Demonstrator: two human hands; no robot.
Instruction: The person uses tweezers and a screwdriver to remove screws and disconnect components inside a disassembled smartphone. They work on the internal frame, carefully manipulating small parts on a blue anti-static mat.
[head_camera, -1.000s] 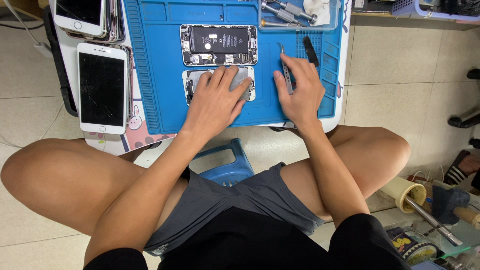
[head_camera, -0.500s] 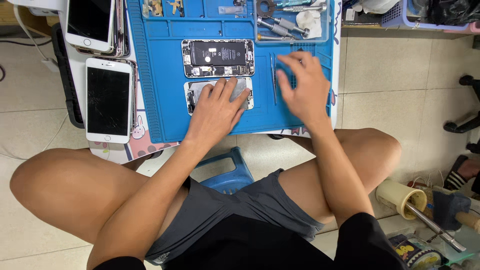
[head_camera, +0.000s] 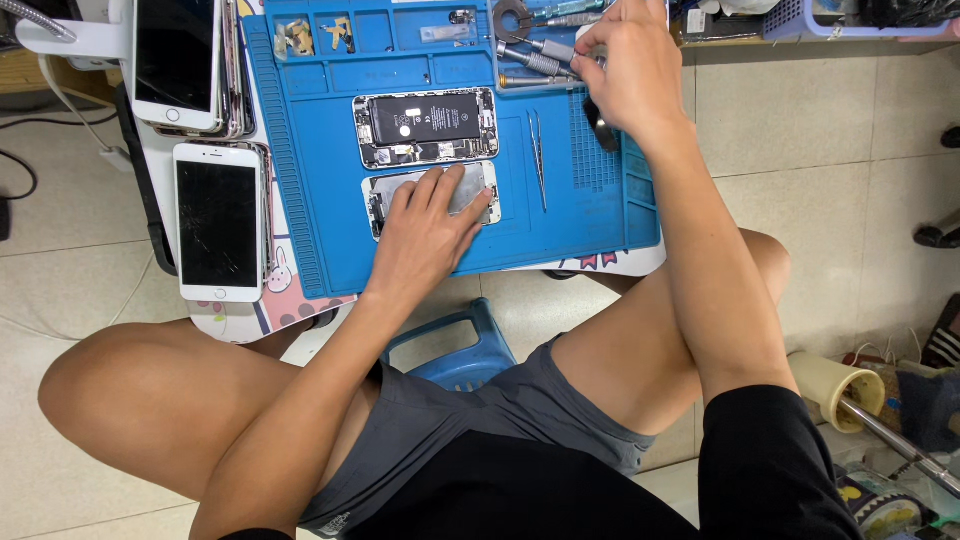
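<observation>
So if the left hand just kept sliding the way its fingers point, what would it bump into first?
The left hand lies flat on the detached screen panel, fingers pointing up and slightly right. Going straight on, it would probably first meet the opened phone body with its black battery, just beyond on the blue mat.

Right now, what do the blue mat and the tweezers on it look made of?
Blue mat: probably silicone or soft rubber, matte, with moulded ribs and compartments. Tweezers: apparently bare steel, thin, grey, slightly shiny. The left hand rests on a detached phone panel.
</observation>
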